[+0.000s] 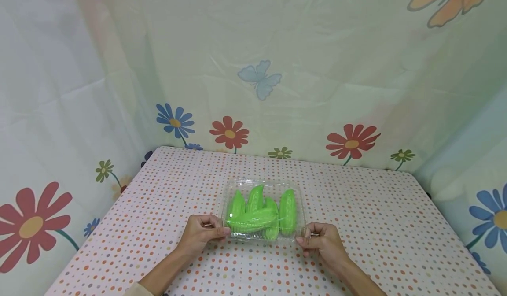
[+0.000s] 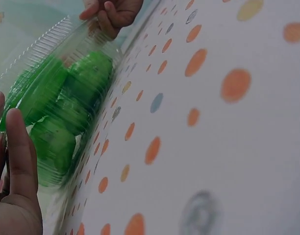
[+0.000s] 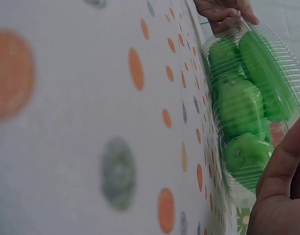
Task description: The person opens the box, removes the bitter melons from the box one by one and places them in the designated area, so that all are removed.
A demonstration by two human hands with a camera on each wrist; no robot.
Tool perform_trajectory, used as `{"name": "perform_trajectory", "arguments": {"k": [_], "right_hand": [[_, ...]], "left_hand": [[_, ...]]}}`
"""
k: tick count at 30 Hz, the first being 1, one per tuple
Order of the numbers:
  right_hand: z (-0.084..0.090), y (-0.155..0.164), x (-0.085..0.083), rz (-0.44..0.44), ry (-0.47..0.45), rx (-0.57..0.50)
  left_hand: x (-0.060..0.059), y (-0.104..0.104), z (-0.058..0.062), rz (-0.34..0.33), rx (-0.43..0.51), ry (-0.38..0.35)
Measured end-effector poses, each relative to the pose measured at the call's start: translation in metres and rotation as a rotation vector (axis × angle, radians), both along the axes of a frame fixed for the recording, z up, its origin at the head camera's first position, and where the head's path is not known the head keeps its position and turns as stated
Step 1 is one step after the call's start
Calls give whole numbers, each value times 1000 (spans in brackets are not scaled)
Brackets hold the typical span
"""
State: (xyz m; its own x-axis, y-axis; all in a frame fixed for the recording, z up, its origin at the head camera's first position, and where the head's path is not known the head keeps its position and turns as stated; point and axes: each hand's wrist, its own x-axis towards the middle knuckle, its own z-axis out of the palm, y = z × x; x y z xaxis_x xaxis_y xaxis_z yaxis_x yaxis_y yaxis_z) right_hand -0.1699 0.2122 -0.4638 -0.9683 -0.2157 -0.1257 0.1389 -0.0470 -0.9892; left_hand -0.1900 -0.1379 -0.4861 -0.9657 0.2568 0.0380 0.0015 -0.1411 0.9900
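Observation:
A clear plastic clamshell box (image 1: 264, 183) sits on the table in the head view. Inside it lie several bright green toy vegetables (image 1: 288, 212), long and ridged like bitter melons, one slanting across the others. At the box's near left corner, my left hand (image 1: 202, 234) pinches the rim between thumb and fingers. My right hand (image 1: 325, 245) grips the near right corner the same way. Both wrist views show the ribbed side wall (image 2: 54, 181) and the green vegetables (image 3: 240, 110) through it.
A white tablecloth (image 1: 166, 190) with orange, grey and yellow dots covers the table. Behind it and on both sides hangs a pale curtain (image 1: 317, 67) printed with flowers and butterflies, close to the table's edges.

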Motion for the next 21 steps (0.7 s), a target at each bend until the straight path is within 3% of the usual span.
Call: {"name": "perform_trajectory", "arguments": {"k": [7, 13, 21], "right_hand": [[1, 1, 0, 53, 14, 0], [-2, -1, 3, 59, 46, -69], [1, -5, 6, -29, 78, 10]], "left_hand": [[1, 2, 2, 9, 10, -13], [2, 2, 2, 22, 15, -28], [2, 0, 6, -22, 8, -5]]}}
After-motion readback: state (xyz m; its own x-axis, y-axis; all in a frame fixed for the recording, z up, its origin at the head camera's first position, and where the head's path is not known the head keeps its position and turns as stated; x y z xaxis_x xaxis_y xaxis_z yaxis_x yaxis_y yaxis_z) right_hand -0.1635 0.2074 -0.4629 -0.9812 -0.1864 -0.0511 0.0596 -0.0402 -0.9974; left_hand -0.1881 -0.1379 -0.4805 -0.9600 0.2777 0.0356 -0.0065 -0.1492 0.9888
